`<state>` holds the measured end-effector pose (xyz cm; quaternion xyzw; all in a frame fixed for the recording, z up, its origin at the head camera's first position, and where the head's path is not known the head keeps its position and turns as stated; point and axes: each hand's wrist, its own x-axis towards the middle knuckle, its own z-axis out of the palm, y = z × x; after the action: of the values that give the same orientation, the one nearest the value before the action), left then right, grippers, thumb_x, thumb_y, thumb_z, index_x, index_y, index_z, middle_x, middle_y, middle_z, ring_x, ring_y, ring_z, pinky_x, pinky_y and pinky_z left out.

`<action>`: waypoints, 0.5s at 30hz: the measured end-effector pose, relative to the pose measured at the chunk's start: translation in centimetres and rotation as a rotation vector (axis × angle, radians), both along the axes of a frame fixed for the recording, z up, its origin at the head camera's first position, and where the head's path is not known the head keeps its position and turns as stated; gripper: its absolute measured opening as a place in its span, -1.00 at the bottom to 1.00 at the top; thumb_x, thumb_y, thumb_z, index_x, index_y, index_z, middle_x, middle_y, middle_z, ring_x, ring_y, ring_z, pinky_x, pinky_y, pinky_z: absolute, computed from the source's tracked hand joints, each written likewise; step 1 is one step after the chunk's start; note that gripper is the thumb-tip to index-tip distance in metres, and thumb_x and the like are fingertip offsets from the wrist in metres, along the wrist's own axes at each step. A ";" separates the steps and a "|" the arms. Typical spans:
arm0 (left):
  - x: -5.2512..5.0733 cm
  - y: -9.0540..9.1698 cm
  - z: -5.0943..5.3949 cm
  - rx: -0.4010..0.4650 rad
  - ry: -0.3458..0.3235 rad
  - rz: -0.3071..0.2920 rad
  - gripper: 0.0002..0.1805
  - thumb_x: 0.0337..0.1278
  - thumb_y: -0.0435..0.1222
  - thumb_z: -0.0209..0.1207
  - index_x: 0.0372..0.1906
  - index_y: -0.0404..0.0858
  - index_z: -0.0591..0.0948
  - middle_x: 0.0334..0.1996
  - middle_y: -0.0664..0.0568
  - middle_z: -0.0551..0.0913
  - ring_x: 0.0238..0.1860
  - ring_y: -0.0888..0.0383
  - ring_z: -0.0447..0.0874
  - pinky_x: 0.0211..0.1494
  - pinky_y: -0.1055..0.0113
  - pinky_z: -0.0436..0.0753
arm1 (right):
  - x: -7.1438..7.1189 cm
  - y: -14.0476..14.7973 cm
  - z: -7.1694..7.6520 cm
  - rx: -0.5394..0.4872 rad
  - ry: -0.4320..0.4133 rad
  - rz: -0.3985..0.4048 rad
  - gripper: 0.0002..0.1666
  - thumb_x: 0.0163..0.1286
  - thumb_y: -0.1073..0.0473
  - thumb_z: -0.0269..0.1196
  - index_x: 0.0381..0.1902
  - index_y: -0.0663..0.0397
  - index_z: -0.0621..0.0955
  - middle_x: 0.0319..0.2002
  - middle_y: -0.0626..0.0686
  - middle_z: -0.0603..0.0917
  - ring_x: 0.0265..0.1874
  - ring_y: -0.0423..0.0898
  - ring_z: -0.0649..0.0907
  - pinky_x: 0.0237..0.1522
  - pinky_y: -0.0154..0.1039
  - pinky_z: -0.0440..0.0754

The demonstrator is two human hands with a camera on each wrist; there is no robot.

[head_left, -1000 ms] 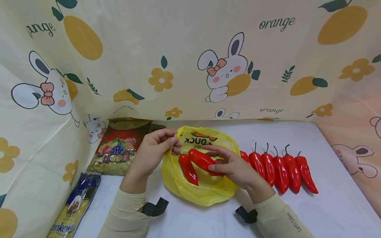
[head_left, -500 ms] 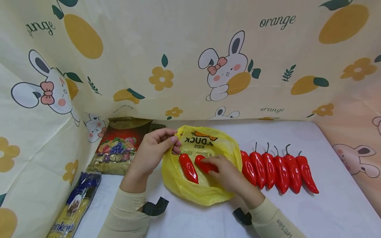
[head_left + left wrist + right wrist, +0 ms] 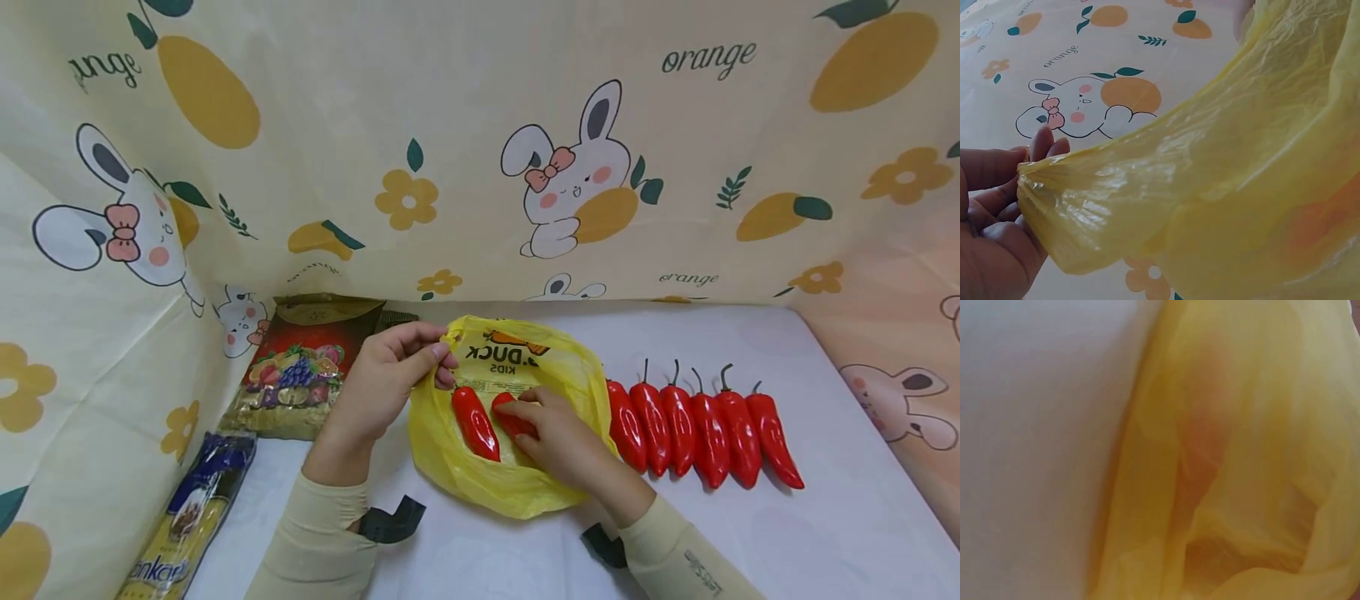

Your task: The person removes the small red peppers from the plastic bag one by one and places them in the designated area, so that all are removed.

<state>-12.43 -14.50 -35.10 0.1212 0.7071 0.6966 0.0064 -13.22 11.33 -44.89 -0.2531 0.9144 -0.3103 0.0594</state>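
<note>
My left hand (image 3: 386,383) pinches the upper left rim of a yellow plastic bag (image 3: 487,490) between thumb and fingers; the left wrist view shows the gathered plastic (image 3: 1072,206) at the fingertips. The bag's mouth gapes toward me. Inside it lies one glossy red chili pepper (image 3: 475,425). Just right of that, my right hand (image 3: 573,442) reaches into the bag and holds a second red pepper (image 3: 514,423) between fingers and thumb, partly covering it. In the right wrist view, yellow film (image 3: 1260,475) hides the hand's work, with a blurred reddish shape behind it.
Several red peppers (image 3: 711,442) with dark stems lie in a row right of the bag on the white table (image 3: 847,533). A red and gold food packet (image 3: 303,367) leans at the back left, with a blue and yellow packet (image 3: 191,517) nearer. Printed cloth walls surround the table.
My right hand has lowered its pepper from the bag's mouth down into the bag, beside the other one, shifting slightly left. My left hand stays on the rim.
</note>
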 end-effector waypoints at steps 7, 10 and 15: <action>0.1 0.0 0.1 0.002 -0.006 0.004 -0.79 0.62 -0.53 0.14 0.15 -0.57 0.63 -0.20 -0.29 0.73 -0.29 0.02 0.79 -0.04 0.22 0.84 | -0.1 0.0 0.1 -0.031 -0.095 -0.022 -0.47 0.45 0.38 0.40 0.31 -0.10 0.75 0.12 0.02 0.55 0.08 0.01 0.57 0.16 -0.03 0.70; 0.0 0.0 0.1 -0.003 -0.006 0.008 -0.79 0.62 -0.52 0.14 0.15 -0.57 0.63 -0.20 -0.29 0.73 -0.29 0.02 0.79 -0.04 0.22 0.84 | -0.3 0.3 0.6 -0.132 -0.156 -0.066 -0.47 0.47 0.38 0.40 0.31 -0.14 0.74 0.18 0.01 0.58 0.14 0.03 0.57 0.19 0.03 0.69; 0.0 -0.1 0.0 0.003 0.000 0.004 -0.79 0.62 -0.52 0.14 0.15 -0.57 0.64 -0.21 -0.28 0.73 -0.30 0.02 0.79 -0.05 0.22 0.84 | -0.7 1.3 1.5 -0.331 -0.282 -0.100 -0.46 0.50 0.38 0.39 0.33 -0.21 0.72 0.33 0.05 0.57 0.22 0.17 0.54 0.08 0.03 0.76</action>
<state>-12.43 -14.58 -35.10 0.1199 0.7064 0.6976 0.0046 -13.87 12.64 -43.36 -0.1680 0.8450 -0.4911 0.1286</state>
